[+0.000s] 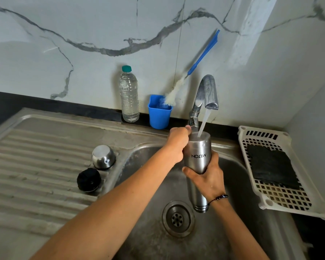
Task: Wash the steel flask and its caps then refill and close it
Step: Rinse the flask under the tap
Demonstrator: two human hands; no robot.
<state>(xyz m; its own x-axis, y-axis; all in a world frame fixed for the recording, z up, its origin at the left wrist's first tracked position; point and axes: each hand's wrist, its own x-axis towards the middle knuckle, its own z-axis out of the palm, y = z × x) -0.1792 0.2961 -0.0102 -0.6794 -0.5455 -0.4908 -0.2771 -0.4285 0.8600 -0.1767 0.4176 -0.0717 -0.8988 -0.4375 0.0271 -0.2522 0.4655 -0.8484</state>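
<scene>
On the draining board at 9 o'clock from the flask sit 2 caps: the steel cap (103,157), dome up, and just beside it at 7 o'clock the black cap (89,180). Both are parked clear of the basin, probably so they stay out of the splash while the body is handled.

On the table at 12 o'clock stand a plastic bottle (129,96) and a blue cup (159,113) holding a brush (178,91), its handle leaning on the wall, within easy reach.

The left hand (176,145) has its fingers curled; it sits at the tap's base (193,119) and against the flask's shoulder. I cannot tell whether it grips the tap lever or steadies the flask.

The flask (197,158) hangs over the sink (148,231), mouth tilted up toward 12 o'clock so the stream (203,124) from the tap (208,91) runs straight in. The right hand (208,177) wraps the body from below, thumb on 1 side and fingers on the other, carrying its weight.

At 3 o'clock a white tray (267,201) holds a dark scrub pad (270,166).

Whether this is rinsing or the refill I cannot say for certain.
</scene>
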